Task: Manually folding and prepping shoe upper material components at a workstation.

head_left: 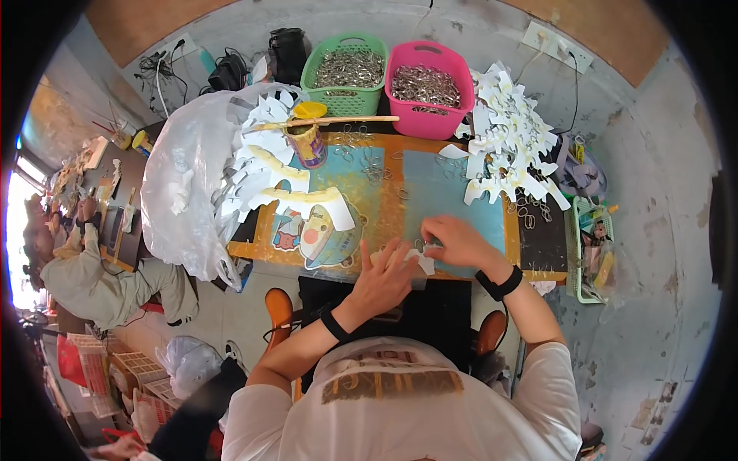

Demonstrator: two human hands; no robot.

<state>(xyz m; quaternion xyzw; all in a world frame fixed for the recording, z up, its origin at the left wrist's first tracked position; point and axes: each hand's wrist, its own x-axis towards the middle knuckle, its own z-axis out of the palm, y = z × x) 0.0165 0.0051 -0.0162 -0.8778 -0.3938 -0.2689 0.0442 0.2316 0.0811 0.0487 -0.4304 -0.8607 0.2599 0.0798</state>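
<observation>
My left hand (387, 274) lies with its fingers stretched over a white cut-out piece (422, 262) at the table's front edge, covering much of it. Just right of it, my right hand (455, 240) is closed, thumb and fingertips pinched together above that piece; what they hold, if anything, is too small to make out. Left of my hands, a white cut-out with a yellowish strip (315, 197) rests on the mat beside a printed cartoon picture (327, 238). Loose metal rings (375, 173) are scattered farther back.
Behind stand a green basket (345, 94) and a pink basket (425, 123), both full of metal pieces. A stick (338, 121) lies across a can (310, 150). White cut-outs (511, 131) pile at right, near a plastic bag (184, 177) at left. A co-worker (100, 284) sits left.
</observation>
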